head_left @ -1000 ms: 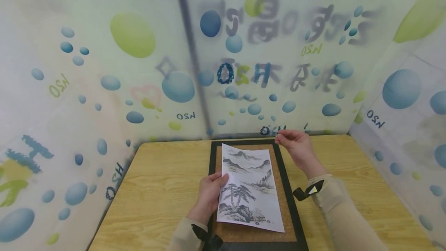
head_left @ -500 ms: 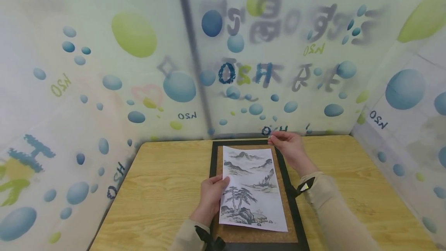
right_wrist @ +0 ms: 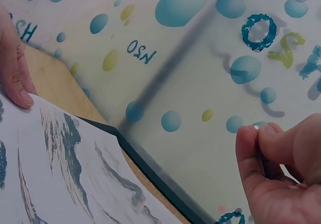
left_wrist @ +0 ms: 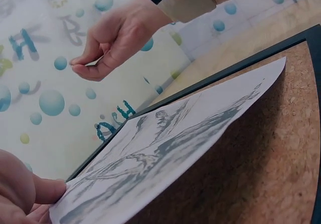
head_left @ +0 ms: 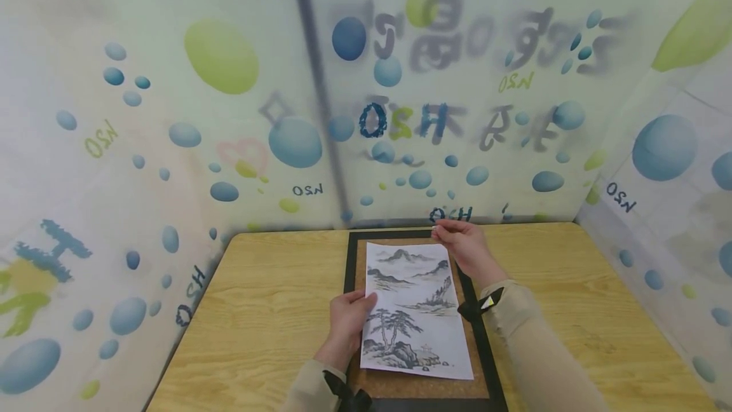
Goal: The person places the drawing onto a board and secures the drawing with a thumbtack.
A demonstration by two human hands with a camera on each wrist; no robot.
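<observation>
White paper is being pinched at its left edge by the left hand (head_left: 350, 316), the thumb being laid on the printed face; the fingers underneath are mostly being hidden by the sheet. A tiny, shiny piece (right_wrist: 256, 127) is being gripped by the right hand (head_left: 466, 250), with thumb and fingertips being closed right up on it; what it is cannot be told, since most of it is being covered.

Outward from the hands, the landscape sheet (head_left: 420, 323) is being held over the cork board (head_left: 423, 389), with strips of cork being left uncovered, most plainly along the board's near side. The sheet's near right corner is being lifted off the board, a shadow being cast beneath; whether the far edge is being rested on the cork cannot be told. The right hand is being held raised above the board's far right corner, apart from the paper. Around the cork, a black frame (head_left: 483, 342) is being shown. Left and right of the board, a wooden table (head_left: 274, 291) is being seen, and beyond its far side, a bubble-printed backdrop (head_left: 486, 208).

By judgement, the sheet is being positioned on the board while the piece is being readied near the far right corner. On that reading, steadiness of the paper, flat against the cork, is being called for, with the piece being lowered precisely to that corner.
</observation>
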